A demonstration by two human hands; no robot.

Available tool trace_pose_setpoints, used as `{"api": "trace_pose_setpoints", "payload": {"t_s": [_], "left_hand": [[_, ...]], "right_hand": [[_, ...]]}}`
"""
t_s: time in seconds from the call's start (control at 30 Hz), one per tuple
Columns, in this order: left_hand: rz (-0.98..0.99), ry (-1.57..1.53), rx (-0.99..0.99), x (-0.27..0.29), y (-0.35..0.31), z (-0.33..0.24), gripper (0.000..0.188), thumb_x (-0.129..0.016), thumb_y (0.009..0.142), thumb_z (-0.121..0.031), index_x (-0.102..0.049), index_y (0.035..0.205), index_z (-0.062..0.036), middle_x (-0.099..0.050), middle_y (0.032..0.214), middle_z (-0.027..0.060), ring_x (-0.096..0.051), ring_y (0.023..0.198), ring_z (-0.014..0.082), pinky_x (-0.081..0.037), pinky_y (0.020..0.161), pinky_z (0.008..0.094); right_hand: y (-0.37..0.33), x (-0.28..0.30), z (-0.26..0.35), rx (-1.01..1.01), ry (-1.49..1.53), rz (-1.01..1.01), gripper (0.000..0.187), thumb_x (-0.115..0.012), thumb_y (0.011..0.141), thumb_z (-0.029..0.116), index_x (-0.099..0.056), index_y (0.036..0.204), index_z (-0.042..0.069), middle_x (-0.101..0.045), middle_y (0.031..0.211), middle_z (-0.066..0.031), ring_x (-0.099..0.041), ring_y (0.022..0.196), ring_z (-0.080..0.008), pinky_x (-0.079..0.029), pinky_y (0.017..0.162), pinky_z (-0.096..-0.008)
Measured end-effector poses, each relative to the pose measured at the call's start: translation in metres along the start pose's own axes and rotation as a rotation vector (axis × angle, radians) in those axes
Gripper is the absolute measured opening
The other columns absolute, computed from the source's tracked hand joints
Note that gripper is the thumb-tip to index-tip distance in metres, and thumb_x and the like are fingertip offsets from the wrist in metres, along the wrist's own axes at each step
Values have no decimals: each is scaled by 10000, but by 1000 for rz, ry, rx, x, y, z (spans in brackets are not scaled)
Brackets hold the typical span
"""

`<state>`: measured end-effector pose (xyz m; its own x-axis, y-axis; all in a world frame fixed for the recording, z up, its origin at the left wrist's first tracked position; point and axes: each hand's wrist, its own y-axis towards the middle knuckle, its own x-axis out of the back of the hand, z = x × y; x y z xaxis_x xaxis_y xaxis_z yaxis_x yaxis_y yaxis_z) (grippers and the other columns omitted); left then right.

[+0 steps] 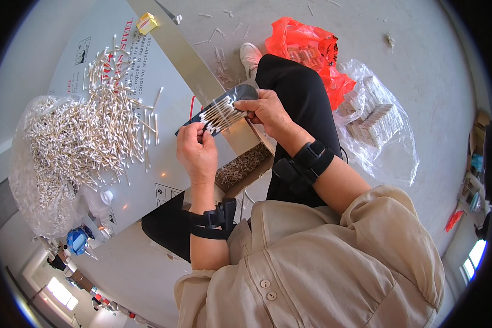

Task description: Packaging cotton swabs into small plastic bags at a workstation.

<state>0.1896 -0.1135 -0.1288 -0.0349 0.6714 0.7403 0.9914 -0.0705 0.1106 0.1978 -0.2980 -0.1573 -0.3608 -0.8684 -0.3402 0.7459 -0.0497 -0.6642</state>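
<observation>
My left grip [197, 152] pinches the low left end of the bag [237, 94]; my right grip [272, 113] pinches its high right side. The cotton sticks [221, 116] slant between them.

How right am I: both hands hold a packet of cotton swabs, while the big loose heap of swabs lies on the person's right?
One thing is off: the big loose heap of swabs lies on the person's left, not right, as the head view shows. The left hand and right hand do hold the packet of cotton swabs.
</observation>
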Motion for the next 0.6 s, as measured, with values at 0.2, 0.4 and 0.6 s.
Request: {"api": "trace_pose_setpoints", "payload": {"t_s": [0.2,0.4,0.6], "left_hand": [[88,-9,11,6,15,0,200,-668,747,59,-600,906,-42,-595,814,73,-615,673,225,-509,597,343],[57,14,-123,0,21,5,219,-631,751,75,-603,918,-65,-605,860,70,-625,722,261,-517,633,375],[80,64,-203,2,21,9,227,-633,714,73,-596,888,-69,-584,856,72,-614,739,279,-511,631,383]], "right_hand": [[-1,0,1,-1,-11,1,63,-734,805,40,-693,845,64,-648,696,11,-492,514,-46,-391,478,-202],[1,1,-1,8,-13,2,64,-742,800,47,-690,833,65,-642,689,11,-489,507,-47,-391,476,-201],[0,1,0,9,3,5,65,-744,799,49,-690,832,65,-642,688,12,-482,502,-48,-386,472,-201]]}}
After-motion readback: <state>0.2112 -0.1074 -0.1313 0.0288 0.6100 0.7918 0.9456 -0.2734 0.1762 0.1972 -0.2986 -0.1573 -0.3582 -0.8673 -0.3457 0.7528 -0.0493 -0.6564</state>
